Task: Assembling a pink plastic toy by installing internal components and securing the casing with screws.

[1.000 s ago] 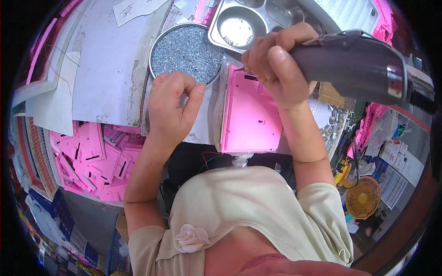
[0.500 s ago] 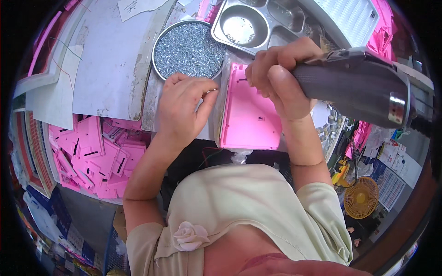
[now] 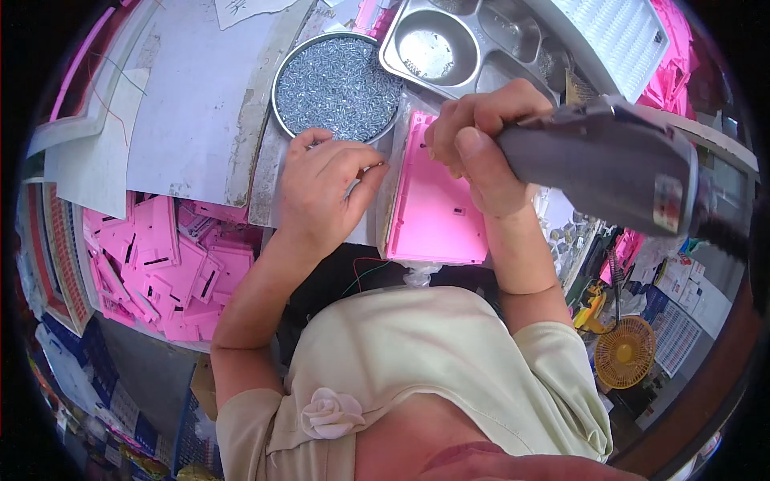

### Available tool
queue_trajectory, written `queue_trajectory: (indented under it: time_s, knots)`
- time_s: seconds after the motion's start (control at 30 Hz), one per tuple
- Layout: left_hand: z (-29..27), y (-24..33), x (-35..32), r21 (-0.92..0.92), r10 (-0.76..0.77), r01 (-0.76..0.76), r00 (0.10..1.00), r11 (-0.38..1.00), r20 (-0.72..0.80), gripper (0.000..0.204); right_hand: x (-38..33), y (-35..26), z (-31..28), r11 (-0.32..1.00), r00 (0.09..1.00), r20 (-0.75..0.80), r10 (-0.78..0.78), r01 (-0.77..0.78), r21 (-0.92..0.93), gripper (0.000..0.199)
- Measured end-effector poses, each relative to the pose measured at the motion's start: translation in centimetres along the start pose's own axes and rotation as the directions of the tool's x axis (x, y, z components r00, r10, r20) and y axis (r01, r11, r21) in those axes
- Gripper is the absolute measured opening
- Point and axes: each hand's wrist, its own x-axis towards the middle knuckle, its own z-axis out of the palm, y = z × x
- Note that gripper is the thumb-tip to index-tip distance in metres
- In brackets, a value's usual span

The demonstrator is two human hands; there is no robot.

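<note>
My right hand (image 3: 489,144) is wrapped around a dark grey electric screwdriver (image 3: 593,164), its cable end pointing right. The tool's front end is hidden by my fingers over the upper part of a flat pink plastic panel (image 3: 433,220). The panel lies in front of me, with small holes and a raised edge. Just left of it, my left hand (image 3: 321,184) is closed, thumb and forefinger pinching a tiny screw that barely shows at their tips. A round metal dish (image 3: 277,104) full of small silvery screws (image 3: 337,88) stands right beyond my left hand.
A steel compartment tray (image 3: 391,56) sits behind the panel, with a white ribbed tray (image 3: 613,40) to its right. Many pink plastic parts (image 3: 172,272) are piled at left. Small metal pieces (image 3: 565,232) lie right of my right forearm. A yellow fan (image 3: 625,353) stands lower right.
My right hand and the screwdriver have come slightly lower and toward the left. The left hand keeps its pinch beside the panel. The whole view has shifted a little.
</note>
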Motion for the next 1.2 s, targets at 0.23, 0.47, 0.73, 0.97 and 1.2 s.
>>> queue_trajectory:
  time_s: [0.23,0.47,0.73,0.97,1.2]
  knots:
    - [0.8,1.2,0.3,0.03,0.114,-0.113,0.993,0.993,-0.028,0.02,0.8,-4.6,0.2,0.969,0.996,-0.006,-0.093,0.092,0.23,0.028]
    - [0.6,2.0,0.5,0.018,0.17,-0.17,0.985,0.985,-0.027,0.019,-0.3,-5.7,1.5,0.953,1.0,0.002,-0.011,0.01,0.304,0.026]
    - [-2.2,-0.9,2.6,0.122,0.11,-0.112,0.994,0.986,0.021,0.018,-2.5,-6.1,2.4,0.95,0.996,-0.025,0.088,-0.076,0.304,0.027]
    - [-2.1,-4.5,4.3,0.432,0.029,-0.024,1.0,0.902,-0.004,0.009,-3.9,-5.6,3.0,0.947,0.97,0.07,0.233,-0.242,0.209,0.025]
    - [-2.1,-4.0,4.6,0.481,0.056,-0.058,0.998,0.875,0.02,0.018,-4.1,-5.5,3.2,0.972,0.951,0.223,0.216,-0.188,-0.14,0.018]
